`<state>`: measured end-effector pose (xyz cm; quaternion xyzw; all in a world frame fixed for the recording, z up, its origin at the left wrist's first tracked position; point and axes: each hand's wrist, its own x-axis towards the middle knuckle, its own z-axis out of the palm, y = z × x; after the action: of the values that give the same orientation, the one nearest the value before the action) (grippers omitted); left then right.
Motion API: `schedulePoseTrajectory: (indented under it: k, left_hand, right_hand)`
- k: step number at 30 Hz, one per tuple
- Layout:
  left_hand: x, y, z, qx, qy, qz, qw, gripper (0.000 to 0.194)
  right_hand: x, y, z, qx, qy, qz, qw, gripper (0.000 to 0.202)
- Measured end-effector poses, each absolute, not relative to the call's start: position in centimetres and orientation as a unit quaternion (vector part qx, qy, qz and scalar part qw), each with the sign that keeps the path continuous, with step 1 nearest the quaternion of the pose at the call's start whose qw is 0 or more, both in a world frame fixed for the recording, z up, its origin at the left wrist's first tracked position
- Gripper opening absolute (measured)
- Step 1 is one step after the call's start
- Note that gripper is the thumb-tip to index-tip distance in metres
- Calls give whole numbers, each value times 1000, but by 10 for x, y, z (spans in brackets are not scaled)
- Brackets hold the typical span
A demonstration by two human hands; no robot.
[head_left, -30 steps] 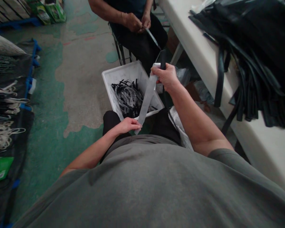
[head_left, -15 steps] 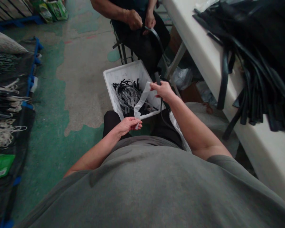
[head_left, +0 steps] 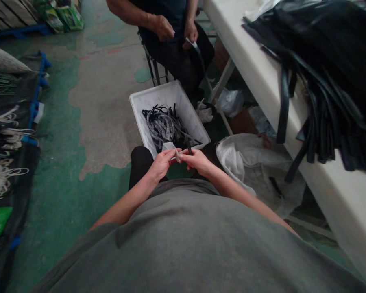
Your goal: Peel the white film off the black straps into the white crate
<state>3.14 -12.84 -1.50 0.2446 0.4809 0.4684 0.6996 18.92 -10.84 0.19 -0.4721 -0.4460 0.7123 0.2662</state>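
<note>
My left hand (head_left: pixel 164 162) and my right hand (head_left: pixel 198 160) nearly touch in front of my lap, both closed in a pinch. Between them is a whitish translucent strip (head_left: pixel 168 145), with a piece standing up above my left fingers. A short dark piece shows at my right fingers, partly hidden. Just beyond my hands stands a white bin (head_left: pixel 138 114) between my knees and the other person. Inside it lies a tangle of black and clear patterned strips (head_left: pixel 167 127).
Opposite, a seated person holds a strip in one hand (head_left: pixel 190 33). A white table (head_left: pixel 250 65) on the right bears a pile of black straps (head_left: pixel 329 73). Below it lies a whitish sack (head_left: pixel 240 156). Corded bundles (head_left: pixel 6 134) lie at the left.
My right hand has come down and left to meet my left hand, and the whitish strip is no longer stretched upward. The other person's hands have moved farther apart.
</note>
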Motion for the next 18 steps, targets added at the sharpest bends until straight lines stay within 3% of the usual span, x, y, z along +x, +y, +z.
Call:
schedulePoseTrajectory:
  k: [4, 12, 18]
  left_hand:
    - [33, -131, -19, 234, 476, 473, 703, 32]
    - [39, -136, -18, 285, 506, 472, 663, 31]
    - [32, -127, -16, 220, 515, 486, 670, 28]
  right_hand:
    - [189, -108, 0, -504, -463, 670, 290, 30]
    - [196, -104, 0, -564, -650, 430, 273, 25]
    - [201, -102, -2, -551, -599, 517, 265, 36]
